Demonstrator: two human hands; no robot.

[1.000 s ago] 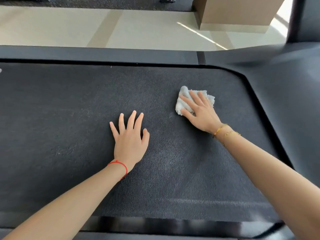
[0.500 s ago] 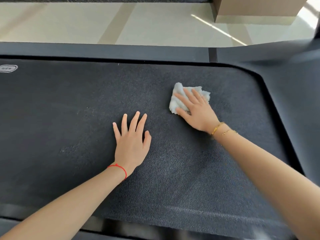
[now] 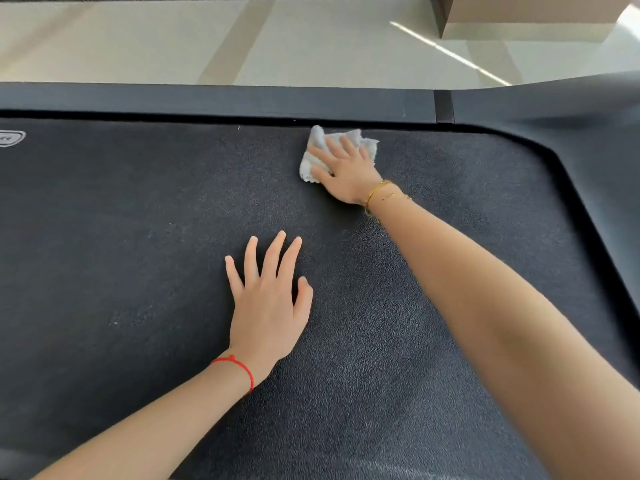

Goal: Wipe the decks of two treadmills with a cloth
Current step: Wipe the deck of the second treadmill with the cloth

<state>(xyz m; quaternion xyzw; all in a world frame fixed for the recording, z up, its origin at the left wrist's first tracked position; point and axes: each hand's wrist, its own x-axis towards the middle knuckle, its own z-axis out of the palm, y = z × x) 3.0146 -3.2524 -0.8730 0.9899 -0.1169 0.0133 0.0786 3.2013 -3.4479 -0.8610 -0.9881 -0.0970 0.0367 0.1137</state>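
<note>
The right hand [image 3: 346, 168] presses flat on the white cloth [image 3: 337, 150] at the top middle of the treadmill deck [image 3: 138, 237], wiping. The left hand [image 3: 268, 299] rests flat, fingers spread. Next, I think, wipe another part.

One deck [image 3: 138, 237] fills most of the frame, with one side rail [image 3: 242, 100] along its upper edge. One cloth [image 3: 349, 142] lies in the upper middle. Two hands show: the right hand [image 3: 346, 171] at upper middle and the left hand [image 3: 270, 303] at centre. One red string [image 3: 239, 367] circles the left wrist; two gold bracelets [image 3: 381, 192] circle the right. One logo [image 3: 10, 138] sits at the left edge.
</note>
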